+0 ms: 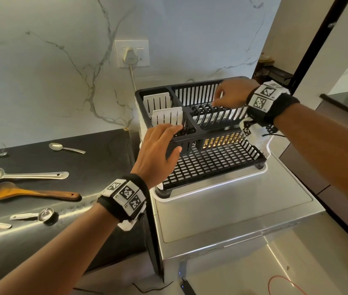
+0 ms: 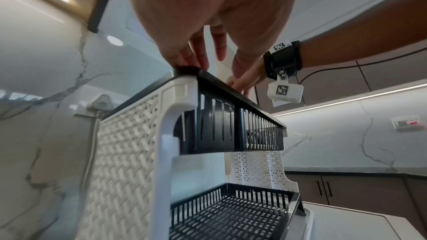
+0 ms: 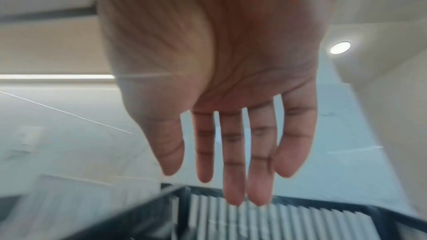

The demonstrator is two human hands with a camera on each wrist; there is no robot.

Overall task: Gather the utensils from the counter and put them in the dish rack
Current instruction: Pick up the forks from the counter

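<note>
The black two-tier dish rack (image 1: 211,165) with a white frame stands on a steel top right of the counter. My left hand (image 1: 160,145) rests on the front left corner of its upper tier, fingers fairly straight on the rim (image 2: 254,109), thumb by the front wall. My right hand (image 1: 230,94) hovers over the upper tier's back part, fingers (image 3: 233,161) spread and empty. On the black counter (image 1: 105,158) lie a small spoon (image 1: 62,147), a steel ladle (image 1: 20,175), a wooden spoon (image 1: 30,193), a measuring spoon (image 1: 39,215) and two more handles at the left edge.
White slotted dividers (image 1: 162,101) stand in the rack's left compartment. A wall socket with a plug (image 1: 131,53) and its cord sit behind the rack. The steel top (image 1: 232,209) reaches in front of the rack. A red wire (image 1: 285,284) lies on the floor.
</note>
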